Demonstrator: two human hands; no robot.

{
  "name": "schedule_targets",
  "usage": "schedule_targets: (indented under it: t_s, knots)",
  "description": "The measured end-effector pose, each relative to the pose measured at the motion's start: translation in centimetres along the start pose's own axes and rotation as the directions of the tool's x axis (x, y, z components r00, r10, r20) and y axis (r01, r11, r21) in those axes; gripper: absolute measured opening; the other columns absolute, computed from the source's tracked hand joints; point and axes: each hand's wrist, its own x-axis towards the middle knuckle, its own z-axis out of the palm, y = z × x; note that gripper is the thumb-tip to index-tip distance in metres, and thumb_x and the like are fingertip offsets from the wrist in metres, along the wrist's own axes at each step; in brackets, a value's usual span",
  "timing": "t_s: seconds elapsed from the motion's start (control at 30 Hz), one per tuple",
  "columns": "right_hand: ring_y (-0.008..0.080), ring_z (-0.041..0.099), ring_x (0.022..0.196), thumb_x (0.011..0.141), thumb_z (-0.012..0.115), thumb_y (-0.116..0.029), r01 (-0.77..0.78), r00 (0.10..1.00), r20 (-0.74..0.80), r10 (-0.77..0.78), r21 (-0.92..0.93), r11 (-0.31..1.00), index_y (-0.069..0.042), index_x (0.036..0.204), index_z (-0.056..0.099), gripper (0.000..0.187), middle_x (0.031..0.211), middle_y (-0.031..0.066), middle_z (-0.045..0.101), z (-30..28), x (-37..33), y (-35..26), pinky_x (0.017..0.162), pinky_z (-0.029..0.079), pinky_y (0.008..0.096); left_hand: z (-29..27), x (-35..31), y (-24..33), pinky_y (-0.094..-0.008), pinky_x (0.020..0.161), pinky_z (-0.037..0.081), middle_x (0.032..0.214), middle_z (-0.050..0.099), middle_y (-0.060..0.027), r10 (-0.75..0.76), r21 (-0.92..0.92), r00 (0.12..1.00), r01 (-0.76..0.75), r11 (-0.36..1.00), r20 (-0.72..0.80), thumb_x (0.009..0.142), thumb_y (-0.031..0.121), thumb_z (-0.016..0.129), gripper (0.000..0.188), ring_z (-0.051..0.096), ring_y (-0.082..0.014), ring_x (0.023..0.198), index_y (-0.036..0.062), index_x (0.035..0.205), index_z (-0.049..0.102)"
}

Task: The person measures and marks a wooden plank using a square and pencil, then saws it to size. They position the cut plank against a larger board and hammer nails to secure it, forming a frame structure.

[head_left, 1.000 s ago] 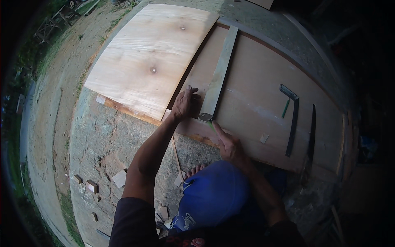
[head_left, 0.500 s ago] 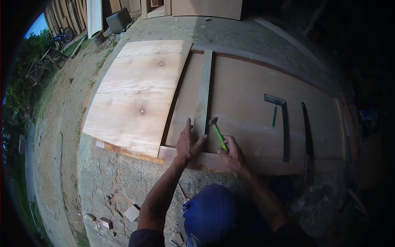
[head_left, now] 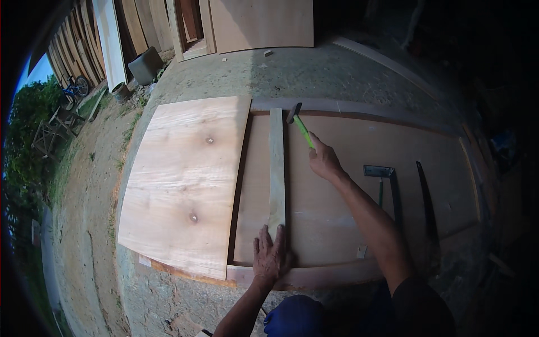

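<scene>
Our left hand (head_left: 269,255) lies flat with its fingers spread, pressed on the near end of a narrow wooden strip (head_left: 276,168) that runs away from us across a large door panel (head_left: 337,196) lying on the concrete floor (head_left: 281,73). Our right hand (head_left: 324,160) is closed round the green handle of a hammer (head_left: 298,122), whose dark head sits raised near the far end of the strip, just to its right. We judge the strip light and thin, stiff along its length but likely to flex or skid if knocked, so a flat palm on its near end suits it, and a grip on its edges would serve for lifting. We judge the hammer head-heavy, best gripped low on the handle, as we grip it now. A pale plywood sheet (head_left: 188,180) with two knots covers the left part of the panel, its right edge just beside the strip; it looks broad and floppy, awkward for one hand. On the right of the panel lie a square (head_left: 387,185) and a saw (head_left: 428,202), well apart from both hands. Boards (head_left: 112,39) lean at the far left.
</scene>
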Motion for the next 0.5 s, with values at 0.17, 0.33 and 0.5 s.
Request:
schedule_targets:
  t_s: [0.17, 0.33, 0.5]
  knots:
    - [0.0459, 0.067, 0.104, 0.099, 0.053, -0.011, 0.309, 0.930, -0.195, -0.311, -0.039, 0.950, -0.006, 0.153, 0.041, 0.056, 0.116, 0.0294, 0.068, 1.5, 9.2, -0.4, 0.088, 0.054, 0.0514, 0.0, 0.6, 0.0, -0.0560, 0.122, 0.023, 0.158, 0.017, -0.0405, 0.015, -0.071, 0.995, -0.008, 0.997, 0.099, 0.090, 0.041, 0.065, 0.091, 0.031, -0.0499, 0.147, 0.0109, 0.162, 0.018]
    - [0.0448, 0.067, 0.108, 0.093, 0.045, -0.002, 0.076, 0.991, 0.133, -0.036, -0.306, 0.949, -0.004, 0.151, 0.044, 0.058, 0.122, 0.0267, 0.067, 2.5, 14.8, 0.4, 0.094, 0.054, 0.0526, -0.3, 1.1, 0.3, -0.0553, 0.122, 0.025, 0.156, 0.019, -0.0417, 0.035, -0.095, 0.990, -0.022, 0.995, 0.139, 0.092, 0.046, 0.062, 0.089, 0.029, -0.0504, 0.147, 0.0083, 0.161, 0.020]
    - [0.0458, 0.066, 0.107, 0.095, 0.052, -0.005, 0.183, 0.983, 0.025, -0.182, -0.214, 0.960, -0.002, 0.149, 0.047, 0.053, 0.113, 0.0300, 0.068, 2.5, 16.2, -2.5, 0.088, 0.053, 0.0550, 0.0, 1.2, -0.9, -0.0533, 0.123, 0.025, 0.157, 0.017, -0.0410, -0.009, -0.087, 0.987, 0.023, 0.996, 0.160, 0.093, 0.046, 0.059, 0.086, 0.031, -0.0492, 0.148, 0.0103, 0.161, 0.020]
